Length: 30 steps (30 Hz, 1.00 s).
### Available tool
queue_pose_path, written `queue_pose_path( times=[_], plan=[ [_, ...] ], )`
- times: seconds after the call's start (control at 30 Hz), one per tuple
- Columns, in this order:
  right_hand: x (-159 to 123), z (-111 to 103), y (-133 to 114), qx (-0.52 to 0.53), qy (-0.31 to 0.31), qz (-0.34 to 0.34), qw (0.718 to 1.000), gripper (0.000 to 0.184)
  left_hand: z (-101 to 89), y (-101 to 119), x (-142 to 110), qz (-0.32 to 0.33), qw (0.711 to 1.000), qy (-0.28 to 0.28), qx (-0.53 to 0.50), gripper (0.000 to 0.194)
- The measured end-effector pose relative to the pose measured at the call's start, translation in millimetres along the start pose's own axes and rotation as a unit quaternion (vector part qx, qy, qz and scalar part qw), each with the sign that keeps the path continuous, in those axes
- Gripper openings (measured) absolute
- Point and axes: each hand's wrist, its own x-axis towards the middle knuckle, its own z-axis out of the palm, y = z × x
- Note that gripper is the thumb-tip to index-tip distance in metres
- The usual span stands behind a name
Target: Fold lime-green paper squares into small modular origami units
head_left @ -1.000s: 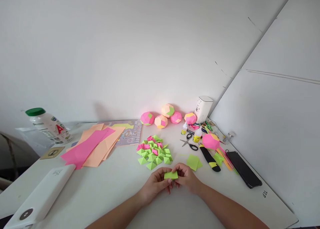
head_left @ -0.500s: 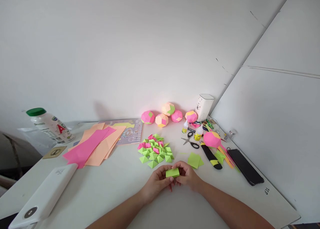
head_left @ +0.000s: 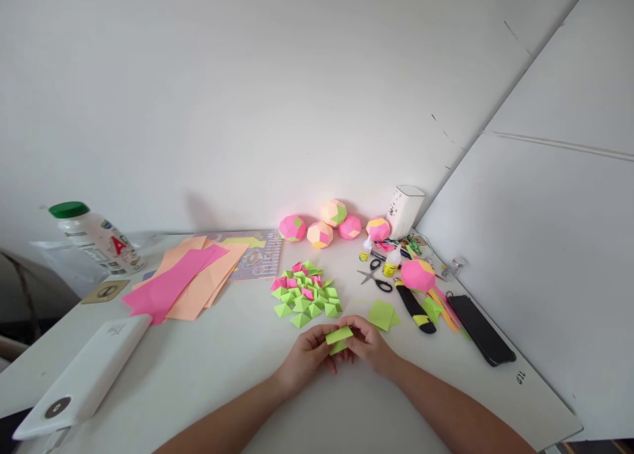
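Observation:
Between both hands is a small folded piece of green paper (head_left: 339, 336), its two flaps partly spread apart. My left hand (head_left: 304, 356) grips its left side. My right hand (head_left: 369, 346) pinches its right side; some fingertips of both hands are hidden behind the paper. Just beyond the hands lies a heap of small folded green and pink paper pieces (head_left: 300, 303). Flat green paper squares (head_left: 381, 315) rest to the right of my right hand.
Scissors (head_left: 381, 285), small glue bottles (head_left: 391, 262), a utility knife (head_left: 413, 305) and a black phone (head_left: 480, 328) lie at right. Paper balls (head_left: 319, 234) line the wall. At left are pink paper sheets (head_left: 173, 282), a white device (head_left: 89, 375) and a bottle (head_left: 94, 239).
The green paper has opened from a nearly flat fold into two separated flaps. My hands stay almost in place, with the fingers shifted slightly. The camera view has moved a little.

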Motion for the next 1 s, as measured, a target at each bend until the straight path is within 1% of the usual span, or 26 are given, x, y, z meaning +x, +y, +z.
queue_pose_path(
  times=[0.1, 0.2, 0.3, 0.33, 0.37, 0.43, 0.57, 0.63, 0.67, 0.73, 0.8, 0.9, 0.93, 1.0],
  plan=[
    [1, 1, 2, -0.009, 0.006, 0.005, 1.0, 0.031, 4.6, 0, -2, 0.0, 1.0, 0.007, 0.028, 0.032],
    [1, 0, 3, -0.014, 0.005, 0.013, 1.0, 0.027, 4.6, -3, -4, 0.017, 0.997, 0.012, 0.08, 0.034],
    [1, 0, 3, -0.021, 0.025, 0.017, 0.999, 0.028, -2.7, -5, -3, 0.044, 0.981, 0.064, 0.178, 0.034],
    [1, 0, 3, -0.022, 0.031, 0.017, 0.999, 0.029, -6.1, -5, -2, 0.044, 0.976, 0.081, 0.197, 0.036],
    [1, 0, 3, -0.022, 0.036, 0.016, 0.999, 0.029, -9.2, -4, -1, 0.036, 0.976, 0.082, 0.197, 0.037],
    [1, 0, 3, -0.016, 0.043, 0.013, 0.999, 0.029, -13.9, -2, 0, 0.017, 0.983, 0.061, 0.171, 0.036],
    [1, 1, 2, -0.014, 0.04, 0.006, 0.999, 0.028, -14.1, 5, 0, 0.0, 0.99, -0.01, 0.138, 0.033],
    [-1, 2, 1, -0.024, 0.035, 0.005, 0.999, 0.026, -12.1, 8, 0, -0.001, 0.991, -0.028, 0.131, 0.034],
    [-2, 2, 1, -0.027, 0.039, 0.0, 0.999, 0.023, -11.4, 9, 0, -0.001, 0.992, -0.029, 0.125, 0.034],
    [-4, 3, 1, -0.035, 0.061, -0.024, 0.997, 0.019, -10.6, 10, 1, -0.004, 0.994, -0.015, 0.109, 0.035],
    [-7, 5, 1, -0.057, 0.074, -0.073, 0.993, 0.02, -10.8, 11, 2, -0.011, 0.996, 0.008, 0.093, 0.035],
    [-8, 6, 0, -0.123, 0.049, -0.156, 0.979, 0.025, -11.8, 11, 3, -0.017, 0.996, 0.028, 0.078, 0.035],
    [-8, 7, -1, -0.148, 0.039, -0.176, 0.972, 0.026, -12.1, 10, 4, -0.017, 0.997, 0.03, 0.076, 0.035],
    [-6, 8, -3, -0.194, 0.024, -0.194, 0.961, 0.024, -12.5, 9, 4, -0.016, 0.997, 0.034, 0.072, 0.035]
  ],
)
